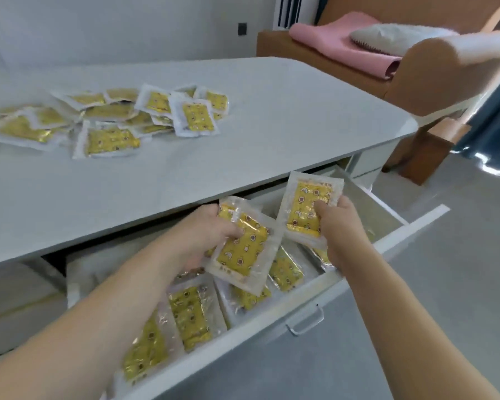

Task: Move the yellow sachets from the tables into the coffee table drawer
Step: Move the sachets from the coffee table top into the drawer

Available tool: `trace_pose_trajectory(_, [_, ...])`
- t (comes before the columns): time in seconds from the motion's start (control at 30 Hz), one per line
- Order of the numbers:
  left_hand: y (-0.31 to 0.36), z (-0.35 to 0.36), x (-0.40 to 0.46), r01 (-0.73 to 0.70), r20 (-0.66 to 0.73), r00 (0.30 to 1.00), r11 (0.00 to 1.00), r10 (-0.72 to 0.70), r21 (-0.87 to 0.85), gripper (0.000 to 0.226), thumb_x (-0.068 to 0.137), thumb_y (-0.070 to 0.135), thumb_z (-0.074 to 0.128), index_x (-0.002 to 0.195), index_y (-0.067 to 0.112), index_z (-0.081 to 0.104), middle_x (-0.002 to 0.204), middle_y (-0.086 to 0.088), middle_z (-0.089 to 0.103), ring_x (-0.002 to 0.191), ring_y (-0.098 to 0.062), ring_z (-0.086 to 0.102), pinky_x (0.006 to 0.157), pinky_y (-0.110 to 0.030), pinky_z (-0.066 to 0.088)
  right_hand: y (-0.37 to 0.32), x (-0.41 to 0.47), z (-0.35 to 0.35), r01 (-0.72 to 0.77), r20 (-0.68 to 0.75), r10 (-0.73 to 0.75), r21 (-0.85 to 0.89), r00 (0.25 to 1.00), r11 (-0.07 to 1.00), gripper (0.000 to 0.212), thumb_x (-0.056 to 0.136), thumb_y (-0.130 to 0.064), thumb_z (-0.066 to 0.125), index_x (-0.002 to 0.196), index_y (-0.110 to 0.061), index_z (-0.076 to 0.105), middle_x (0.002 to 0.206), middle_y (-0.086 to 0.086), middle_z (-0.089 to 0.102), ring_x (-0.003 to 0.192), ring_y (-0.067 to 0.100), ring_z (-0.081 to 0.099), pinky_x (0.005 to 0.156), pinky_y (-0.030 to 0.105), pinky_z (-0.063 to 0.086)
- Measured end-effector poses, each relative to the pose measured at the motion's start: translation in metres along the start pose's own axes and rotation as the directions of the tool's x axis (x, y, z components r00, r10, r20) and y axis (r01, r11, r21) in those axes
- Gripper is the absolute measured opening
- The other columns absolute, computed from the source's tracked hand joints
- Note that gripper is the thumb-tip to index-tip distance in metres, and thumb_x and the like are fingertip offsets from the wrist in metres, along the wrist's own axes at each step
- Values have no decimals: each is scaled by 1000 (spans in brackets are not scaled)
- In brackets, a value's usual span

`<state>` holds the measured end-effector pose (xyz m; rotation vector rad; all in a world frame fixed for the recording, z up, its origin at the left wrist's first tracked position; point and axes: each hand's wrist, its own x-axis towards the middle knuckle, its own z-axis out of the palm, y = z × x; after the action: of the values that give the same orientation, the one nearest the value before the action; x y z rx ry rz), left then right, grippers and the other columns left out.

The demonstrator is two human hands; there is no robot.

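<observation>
**Both hands held sachets above the open drawer**

The left hand (211, 230) reached forward from a bare forearm that ran in from the lower left, its fingers curled over the upper end of a yellow sachet (243, 249) and the thumb tucked beneath. That sachet hung tilted, its lower end toward the person, over the coffee table drawer (300, 301).

The right hand (339, 226) came in from the lower right, wrist bent slightly inward, pinching a second yellow sachet (308, 209) by its right edge, thumb on the printed face. This packet stood nearly upright, just beside the left hand's packet, their clear borders overlapping.

Below both hands, more sachets in the drawer (185, 316) lay in overlapping rows, some leaning on edge. The drawer was pulled out, its metal handle (305, 321) below the right wrist.

Beyond the left hand, well apart on the pale table top (272, 134), a loose pile of sachets (113, 119) remained. Farther off past the right hand stood a brown sofa (401, 76) carrying a pink pillow (329, 41).
</observation>
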<state>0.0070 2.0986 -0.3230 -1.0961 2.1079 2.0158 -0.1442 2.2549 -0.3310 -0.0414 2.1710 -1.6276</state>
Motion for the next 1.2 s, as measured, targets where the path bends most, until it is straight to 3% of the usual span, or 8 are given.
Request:
trace_pose_trajectory(0.13, [3,-39,-24,-43,160,987,949,-8,312,20,88,6,68,105,17,67,97,-1,77,90,-21,74,86,-48,57,5,-17,35,63,136,-35,-209,990,976,33,99,-21,47,131,-13,47,112,10,61,79,15,55,65,29,44])
trace_pose_trajectory(0.23, [1,-60,-35,-11,252,953,817,-165,577,21,85,9,73,104,16,68,98,-1,76,90,-22,74,85,-48,58,8,-23,50,166,259,-67,-384,964,908,43,100,-23,48,141,-13,42,119,4,58,89,15,57,69,32,47])
trace_pose_trajectory(0.37, [4,-53,-43,-111,229,895,307,-384,945,26,86,23,73,110,26,63,103,9,69,88,-10,64,76,-29,51,12,-29,53,332,336,-158,-563,929,757,30,100,-22,45,128,-10,47,105,6,60,79,14,56,62,32,47])
trace_pose_trajectory(0.5, [6,-42,-54,-126,102,941,-54,-322,991,47,92,20,63,136,30,51,121,8,60,99,-16,53,76,-30,43,15,-38,55,468,414,-235,-664,879,583,26,101,-18,40,123,-7,44,95,2,52,74,11,51,55,30,39])
trace_pose_trajectory(0.67, [-33,-15,-57,-208,126,936,-227,-328,951,15,91,4,48,88,13,60,75,2,55,69,-18,54,72,-33,54,16,-31,58,467,417,-223,-689,881,555,30,100,-19,42,128,-8,44,104,5,54,77,11,52,59,31,43])
trace_pose_trajectory(0.8, [-39,-12,-54,-258,177,930,-230,-321,938,16,93,3,44,84,12,54,71,2,48,61,-16,48,58,-29,47,17,-29,59,448,420,-192,-678,887,583,31,100,-22,45,128,-10,46,111,7,57,85,17,56,63,32,45])
trace_pose_trajectory(1.07, [-21,-50,-37,-153,154,988,107,4,982,24,89,2,45,98,23,51,85,2,55,69,-15,48,55,-26,38,15,-33,61,486,470,-189,-661,862,572,12,100,-24,48,103,-12,47,90,2,53,70,13,51,54,28,37])
trace_pose_trajectory(1.2, [-26,-64,-38,-138,149,971,67,-187,988,38,87,-1,42,115,21,55,104,0,60,79,-17,57,61,-25,47,14,-36,63,494,492,-171,-661,854,564,13,100,-25,48,105,-13,46,89,-1,51,70,12,50,54,27,36])
